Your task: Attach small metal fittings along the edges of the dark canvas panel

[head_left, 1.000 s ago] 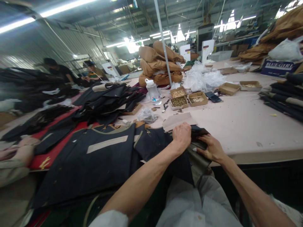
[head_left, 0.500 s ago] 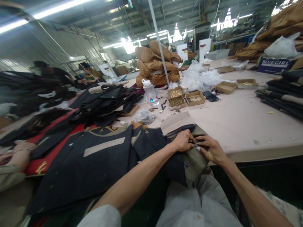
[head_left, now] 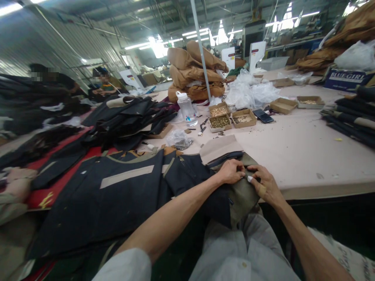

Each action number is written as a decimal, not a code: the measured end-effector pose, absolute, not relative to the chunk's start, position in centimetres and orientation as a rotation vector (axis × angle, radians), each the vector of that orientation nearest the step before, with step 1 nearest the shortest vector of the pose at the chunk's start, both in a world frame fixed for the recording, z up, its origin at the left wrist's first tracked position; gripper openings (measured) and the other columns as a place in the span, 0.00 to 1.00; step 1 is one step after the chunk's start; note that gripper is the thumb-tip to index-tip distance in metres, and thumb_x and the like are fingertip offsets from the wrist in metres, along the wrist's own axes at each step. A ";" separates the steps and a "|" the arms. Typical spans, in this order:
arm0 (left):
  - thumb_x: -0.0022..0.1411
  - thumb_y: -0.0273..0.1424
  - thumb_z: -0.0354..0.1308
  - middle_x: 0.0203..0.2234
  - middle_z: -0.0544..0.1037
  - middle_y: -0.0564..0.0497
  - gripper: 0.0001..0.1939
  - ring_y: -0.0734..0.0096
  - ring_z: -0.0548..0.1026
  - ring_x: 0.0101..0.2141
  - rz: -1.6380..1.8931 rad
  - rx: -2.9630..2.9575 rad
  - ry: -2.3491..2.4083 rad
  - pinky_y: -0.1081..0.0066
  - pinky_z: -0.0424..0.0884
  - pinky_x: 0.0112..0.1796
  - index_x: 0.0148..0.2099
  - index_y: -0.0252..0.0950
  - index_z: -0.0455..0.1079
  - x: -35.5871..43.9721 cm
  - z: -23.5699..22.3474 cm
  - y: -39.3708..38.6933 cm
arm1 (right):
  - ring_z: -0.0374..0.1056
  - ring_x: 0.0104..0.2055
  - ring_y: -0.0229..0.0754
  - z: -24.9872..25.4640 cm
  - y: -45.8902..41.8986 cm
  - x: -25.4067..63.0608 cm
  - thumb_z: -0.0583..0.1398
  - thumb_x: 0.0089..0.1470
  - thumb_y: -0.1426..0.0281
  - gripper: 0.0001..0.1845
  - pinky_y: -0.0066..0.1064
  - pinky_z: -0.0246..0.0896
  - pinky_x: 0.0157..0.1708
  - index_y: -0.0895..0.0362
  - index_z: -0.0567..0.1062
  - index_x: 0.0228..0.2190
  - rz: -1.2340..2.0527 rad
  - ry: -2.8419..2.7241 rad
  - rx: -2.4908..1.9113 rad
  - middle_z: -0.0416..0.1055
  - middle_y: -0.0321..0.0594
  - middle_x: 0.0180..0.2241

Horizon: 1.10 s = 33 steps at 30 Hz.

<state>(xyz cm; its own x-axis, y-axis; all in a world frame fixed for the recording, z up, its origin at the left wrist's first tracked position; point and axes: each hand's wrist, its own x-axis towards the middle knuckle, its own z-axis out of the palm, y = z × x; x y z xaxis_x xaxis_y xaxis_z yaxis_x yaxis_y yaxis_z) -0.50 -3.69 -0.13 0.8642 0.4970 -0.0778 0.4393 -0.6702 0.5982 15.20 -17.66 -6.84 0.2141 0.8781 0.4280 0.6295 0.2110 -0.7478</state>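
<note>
A dark navy garment [head_left: 187, 173] with an olive part [head_left: 243, 205] lies over the table's front edge and hangs toward my lap. My left hand [head_left: 232, 171] is closed, its fingertips pinching the olive cloth. Close beside it, my right hand [head_left: 265, 185] is closed on the same cloth, with a white wrap on one digit and a tan strip near the thumb. Whatever small part sits between the fingertips is hidden. Just beyond the hands rests a beige flap [head_left: 221, 148].
Small boxes of metal pieces [head_left: 219, 121], a water bottle [head_left: 186, 110] and a phone [head_left: 263, 116] stand behind on the table [head_left: 295, 156]. Dark garments [head_left: 125, 121] pile up at left, near another person's hand [head_left: 22, 177]. More folded garments [head_left: 351, 117] lie at right.
The view has shifted slightly. Both hands stay at the same spot on the olive cloth, with the fingers drawn a little differently around it.
</note>
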 end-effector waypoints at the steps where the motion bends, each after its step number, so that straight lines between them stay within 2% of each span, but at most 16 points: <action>1: 0.58 0.32 0.64 0.30 0.79 0.53 0.07 0.70 0.74 0.33 0.109 2.398 0.703 0.73 0.67 0.36 0.38 0.35 0.79 -0.3 -0.2 -3.6 | 0.66 0.55 0.53 -6.9 -17.6 15.2 0.60 0.57 0.67 0.09 0.47 0.63 0.54 0.53 0.74 0.25 0.326 -1.493 -1.507 0.72 0.45 0.51; 6: 0.53 0.33 0.67 0.26 0.79 0.52 0.07 0.69 0.75 0.31 0.110 2.362 0.793 0.72 0.68 0.34 0.34 0.35 0.81 0.6 -0.6 -3.3 | 0.67 0.52 0.53 -6.9 -17.4 15.3 0.60 0.55 0.68 0.09 0.46 0.64 0.51 0.53 0.73 0.23 0.350 -1.465 -1.553 0.73 0.45 0.48; 12: 0.50 0.31 0.66 0.24 0.79 0.51 0.05 0.67 0.77 0.31 0.158 2.338 0.858 0.72 0.70 0.33 0.30 0.35 0.80 1.2 -1.2 -3.2 | 0.68 0.50 0.52 -6.8 -17.1 15.0 0.59 0.53 0.68 0.09 0.44 0.65 0.47 0.53 0.72 0.22 0.297 -1.474 -1.599 0.72 0.45 0.46; 18: 0.47 0.33 0.69 0.26 0.80 0.49 0.08 0.64 0.78 0.33 0.077 2.338 0.915 0.72 0.73 0.38 0.31 0.35 0.81 1.7 -0.6 -3.1 | 0.68 0.47 0.52 -7.0 -16.7 14.5 0.60 0.50 0.69 0.07 0.42 0.65 0.47 0.53 0.70 0.21 0.204 -1.438 -1.680 0.72 0.45 0.44; 23: 0.47 0.32 0.70 0.24 0.80 0.48 0.08 0.65 0.78 0.30 0.011 2.373 0.884 0.72 0.72 0.32 0.31 0.34 0.81 2.1 -0.2 -2.7 | 0.67 0.45 0.52 -7.2 -16.3 14.2 0.60 0.46 0.70 0.06 0.43 0.65 0.47 0.53 0.68 0.20 0.139 -1.397 -1.757 0.71 0.46 0.42; 28: 0.42 0.36 0.75 0.28 0.81 0.43 0.14 0.57 0.79 0.34 -0.148 2.462 0.969 0.68 0.74 0.34 0.32 0.33 0.80 3.1 0.5 -2.4 | 0.67 0.45 0.52 -7.1 -16.5 13.8 0.61 0.46 0.68 0.07 0.42 0.65 0.47 0.53 0.67 0.20 0.112 -1.381 -1.777 0.71 0.47 0.43; 31: 0.40 0.37 0.76 0.31 0.81 0.40 0.18 0.53 0.80 0.36 -0.186 2.487 1.025 0.67 0.76 0.35 0.32 0.32 0.80 3.3 0.7 -2.5 | 0.65 0.49 0.56 -7.0 -17.3 13.6 0.62 0.46 0.66 0.05 0.45 0.61 0.52 0.56 0.73 0.25 -0.061 -1.338 -1.881 0.69 0.51 0.46; 33: 0.41 0.39 0.76 0.31 0.81 0.40 0.18 0.52 0.80 0.37 -0.171 2.491 0.994 0.66 0.76 0.36 0.32 0.33 0.80 3.3 0.8 -2.5 | 0.63 0.53 0.61 -7.0 -18.1 13.6 0.64 0.46 0.63 0.17 0.49 0.59 0.54 0.59 0.77 0.37 -0.199 -1.244 -2.004 0.68 0.56 0.49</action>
<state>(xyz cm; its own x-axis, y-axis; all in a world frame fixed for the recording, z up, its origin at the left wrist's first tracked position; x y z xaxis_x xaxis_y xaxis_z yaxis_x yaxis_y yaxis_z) 3.27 -2.45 0.77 0.7323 0.6233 -0.2744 0.6791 -0.6385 0.3621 13.61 -18.13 -6.96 0.5143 0.7040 0.4898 0.8218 -0.2413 -0.5162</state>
